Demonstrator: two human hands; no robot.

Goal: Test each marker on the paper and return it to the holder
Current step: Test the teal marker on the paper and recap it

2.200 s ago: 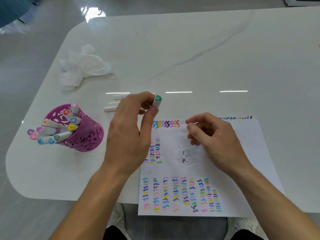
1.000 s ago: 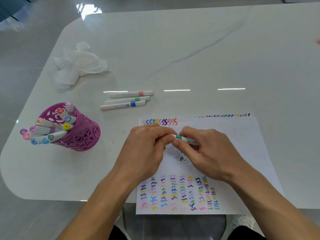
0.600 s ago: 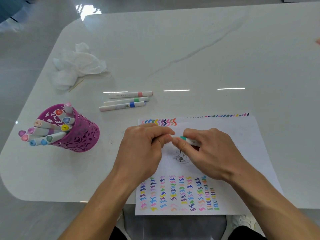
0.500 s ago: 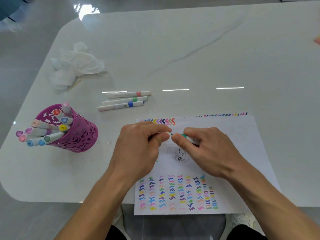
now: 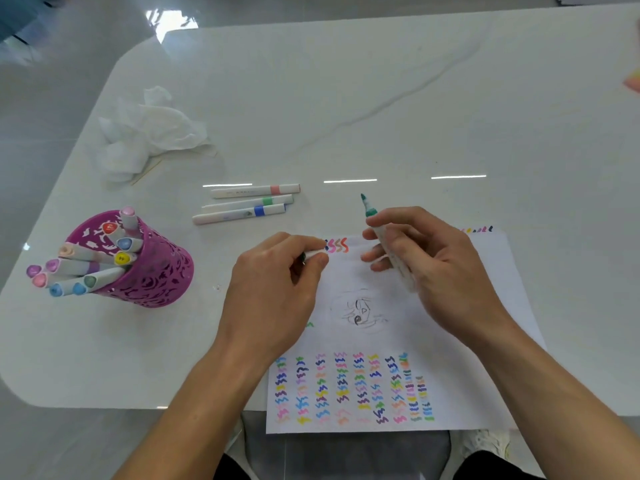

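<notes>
My right hand (image 5: 433,268) grips an uncapped teal marker (image 5: 372,220), tip pointing up and away, above the top of the paper (image 5: 485,306). My left hand (image 5: 273,292) pinches the marker's white cap (image 5: 311,255) at the paper's upper left corner. The paper carries rows of coloured squiggles and a small pencil sketch. A purple lattice holder (image 5: 149,268) with several capped markers stands tilted at the left. Three capped markers (image 5: 249,204) lie side by side on the table beyond my left hand.
A crumpled white tissue (image 5: 149,133) lies at the far left of the white marble table (image 5: 381,98). The table's front edge runs under the paper's lower part, which overhangs it. My knees show below.
The hands pulled the cap off the teal marker. My right hand lifted the marker up and right with its tip raised; my left hand stayed low holding the cap.
</notes>
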